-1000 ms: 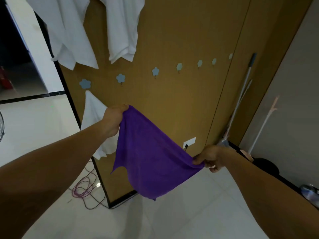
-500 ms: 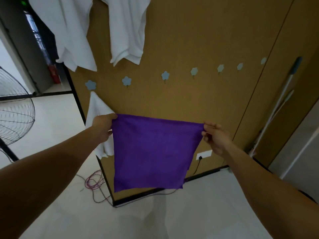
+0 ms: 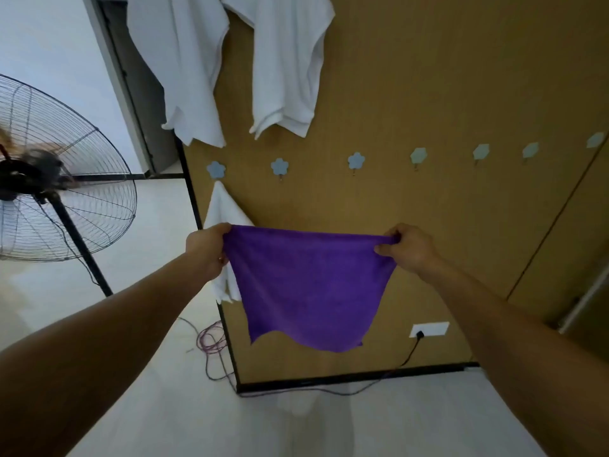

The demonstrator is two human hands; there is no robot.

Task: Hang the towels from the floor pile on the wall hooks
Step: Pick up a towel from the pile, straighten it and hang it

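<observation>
A purple towel [image 3: 309,285] hangs spread in front of the brown wall, held by its two top corners. My left hand [image 3: 206,250] grips the left corner and my right hand [image 3: 410,247] grips the right corner. Above the towel runs a row of several pale blue flower-shaped hooks; the nearest bare ones are a second hook [image 3: 279,167] and a third hook [image 3: 356,160]. A small white towel [image 3: 222,212] hangs from the leftmost hook [image 3: 216,169], partly behind my left hand. Two large white towels [image 3: 286,61] hang higher up. No floor pile is in view.
A standing fan [image 3: 49,173] with a black pole is at the left. A purple cable coil [image 3: 211,341] lies on the pale floor by the wall corner. A wall socket [image 3: 428,329] with a black plug sits low on the right.
My view has swung left and closer to the wall. The right hand rose level with the left, so the towel's top edge now stretches flat; it then sagged slightly in the middle.
</observation>
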